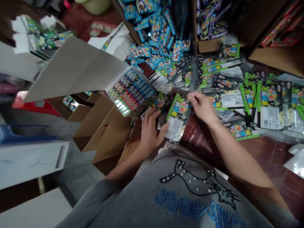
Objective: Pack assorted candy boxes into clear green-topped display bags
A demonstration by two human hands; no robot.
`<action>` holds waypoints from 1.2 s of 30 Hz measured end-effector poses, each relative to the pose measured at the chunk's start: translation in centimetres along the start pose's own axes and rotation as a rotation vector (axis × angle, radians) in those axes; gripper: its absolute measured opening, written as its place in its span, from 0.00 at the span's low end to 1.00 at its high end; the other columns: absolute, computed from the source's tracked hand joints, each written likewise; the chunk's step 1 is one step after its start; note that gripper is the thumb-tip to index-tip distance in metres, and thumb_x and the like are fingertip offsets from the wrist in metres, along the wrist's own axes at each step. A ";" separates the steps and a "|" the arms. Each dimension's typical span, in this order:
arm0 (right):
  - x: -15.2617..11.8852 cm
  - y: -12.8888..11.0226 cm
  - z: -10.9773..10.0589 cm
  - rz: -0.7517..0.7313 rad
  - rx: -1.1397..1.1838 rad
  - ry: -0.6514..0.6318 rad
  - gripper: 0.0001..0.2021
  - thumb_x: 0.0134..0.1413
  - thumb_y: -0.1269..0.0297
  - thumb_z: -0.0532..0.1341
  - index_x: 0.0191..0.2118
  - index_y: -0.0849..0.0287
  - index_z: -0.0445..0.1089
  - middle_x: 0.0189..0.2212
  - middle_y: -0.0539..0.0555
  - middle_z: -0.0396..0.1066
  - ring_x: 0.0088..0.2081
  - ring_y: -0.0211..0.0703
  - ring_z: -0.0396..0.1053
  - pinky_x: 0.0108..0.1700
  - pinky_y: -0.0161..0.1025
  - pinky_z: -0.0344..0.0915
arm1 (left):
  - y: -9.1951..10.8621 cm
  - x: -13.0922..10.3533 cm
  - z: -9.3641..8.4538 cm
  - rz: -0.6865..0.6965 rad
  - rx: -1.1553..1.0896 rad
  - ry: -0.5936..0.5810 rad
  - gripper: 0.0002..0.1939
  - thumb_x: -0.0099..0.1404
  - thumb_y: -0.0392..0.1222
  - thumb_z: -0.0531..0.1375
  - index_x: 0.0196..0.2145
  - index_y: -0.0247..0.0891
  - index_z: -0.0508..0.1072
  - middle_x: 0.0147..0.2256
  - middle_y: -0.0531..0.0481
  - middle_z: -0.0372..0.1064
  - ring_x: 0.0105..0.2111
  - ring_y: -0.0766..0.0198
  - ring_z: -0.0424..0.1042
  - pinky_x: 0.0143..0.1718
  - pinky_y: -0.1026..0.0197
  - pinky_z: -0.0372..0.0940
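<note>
A black-and-green printed packet (178, 110) with a clear lower part lies tilted in front of me. Its upper right edge is pinched by my right hand (201, 106), whose fingers are closed. My left hand (151, 128) is beside the packet's lower left side, fingers spread and holding nothing; I cannot tell whether its thumb touches the packet. Just beyond the left hand stands an open white carton (136, 91) filled with rows of small colourful boxes. More packets of the same kind (270, 103) lie overlapping to the right.
Small blue packs (154, 41) are heaped at the back, near a cardboard box of purple packs (211, 19). Another box (282, 57) with red packs stands at the far right. Open brown cartons (104, 126) are on the left, beside the dark red table (197, 136).
</note>
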State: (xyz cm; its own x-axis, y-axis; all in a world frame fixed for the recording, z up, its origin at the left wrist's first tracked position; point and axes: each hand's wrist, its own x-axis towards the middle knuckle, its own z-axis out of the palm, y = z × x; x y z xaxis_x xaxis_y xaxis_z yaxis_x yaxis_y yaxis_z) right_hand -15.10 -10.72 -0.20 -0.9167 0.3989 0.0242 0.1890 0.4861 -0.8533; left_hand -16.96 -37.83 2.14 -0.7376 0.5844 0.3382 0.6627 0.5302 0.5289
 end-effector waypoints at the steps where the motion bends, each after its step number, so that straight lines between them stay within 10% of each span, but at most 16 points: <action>1: 1.8 -0.5 2.0 0.024 -0.044 -0.020 0.15 0.73 0.57 0.54 0.47 0.58 0.77 0.45 0.59 0.83 0.47 0.52 0.80 0.53 0.48 0.74 | -1.6 -0.7 0.1 -0.077 0.039 0.012 0.29 0.79 0.56 0.56 0.68 0.37 0.63 0.68 0.31 0.63 0.70 0.46 0.62 0.71 0.37 0.59; 6: 4.9 -2.9 8.8 0.051 -0.164 -0.039 0.16 0.73 0.63 0.51 0.51 0.59 0.75 0.50 0.67 0.79 0.52 0.60 0.75 0.53 0.52 0.72 | -5.2 -2.9 1.8 -0.377 0.038 0.034 0.37 0.79 0.64 0.47 0.71 0.34 0.59 0.71 0.28 0.56 0.75 0.41 0.53 0.75 0.34 0.50; 10: 3.6 -4.5 9.3 0.029 -0.335 0.014 0.21 0.75 0.61 0.45 0.57 0.59 0.73 0.58 0.70 0.72 0.58 0.64 0.69 0.55 0.57 0.71 | -3.8 -3.2 2.2 -0.331 0.049 -0.037 0.37 0.75 0.62 0.57 0.72 0.38 0.59 0.73 0.30 0.54 0.75 0.41 0.53 0.74 0.34 0.50; 18: -3.0 -0.4 -0.5 -0.111 -0.768 0.023 0.39 0.67 0.53 0.65 0.75 0.71 0.57 0.76 0.75 0.53 0.76 0.77 0.50 0.73 0.72 0.52 | -3.7 -0.7 2.3 -0.264 0.185 -0.015 0.37 0.71 0.58 0.64 0.69 0.34 0.66 0.73 0.26 0.54 0.73 0.29 0.54 0.72 0.26 0.47; 22: -7.0 3.6 -4.9 -0.233 -0.842 -0.152 0.24 0.72 0.72 0.55 0.69 0.62 0.69 0.68 0.64 0.71 0.69 0.61 0.68 0.67 0.59 0.67 | -0.7 1.7 1.7 -0.073 0.068 0.055 0.28 0.69 0.54 0.67 0.61 0.39 0.74 0.69 0.33 0.64 0.70 0.36 0.61 0.73 0.31 0.52; 25: -7.7 4.8 -7.2 -0.378 -0.804 -0.158 0.25 0.74 0.74 0.51 0.69 0.59 0.69 0.68 0.61 0.71 0.68 0.54 0.70 0.67 0.55 0.69 | 2.3 4.3 2.7 -0.092 -0.301 -0.115 0.19 0.75 0.53 0.61 0.57 0.42 0.76 0.57 0.40 0.78 0.59 0.50 0.75 0.67 0.43 0.65; 30: -0.6 5.3 -9.1 -0.414 -0.780 -0.305 0.38 0.66 0.67 0.64 0.78 0.59 0.54 0.81 0.66 0.42 0.80 0.67 0.43 0.77 0.69 0.46 | 6.2 5.9 8.9 -0.652 -1.001 -0.589 0.22 0.72 0.57 0.65 0.54 0.38 0.76 0.54 0.36 0.81 0.49 0.54 0.83 0.53 0.49 0.75; 32: 3.8 5.4 -9.5 -0.338 -0.803 -0.398 0.45 0.55 0.61 0.74 0.76 0.60 0.59 0.77 0.68 0.53 0.77 0.76 0.49 0.75 0.75 0.45 | 7.3 5.5 11.4 -0.809 -1.161 -0.694 0.20 0.68 0.53 0.70 0.50 0.38 0.77 0.52 0.35 0.81 0.49 0.53 0.83 0.55 0.48 0.75; 36: 9.0 4.8 -9.9 -0.272 -0.852 -0.538 0.25 0.50 0.65 0.76 0.55 0.59 0.79 0.62 0.64 0.74 0.68 0.71 0.63 0.71 0.68 0.56 | 8.7 5.3 13.4 -0.840 -1.240 -0.600 0.19 0.65 0.47 0.73 0.49 0.40 0.78 0.53 0.39 0.81 0.52 0.57 0.82 0.62 0.48 0.70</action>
State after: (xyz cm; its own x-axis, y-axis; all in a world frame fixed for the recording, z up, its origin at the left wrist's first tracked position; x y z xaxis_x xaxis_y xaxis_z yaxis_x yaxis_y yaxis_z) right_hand -18.96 2.91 1.05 -0.9618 -0.1033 -0.2535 -0.0528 0.9787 -0.1984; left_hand -13.38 -21.84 -1.91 -0.4679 0.7013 -0.5378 -0.6097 0.1844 0.7709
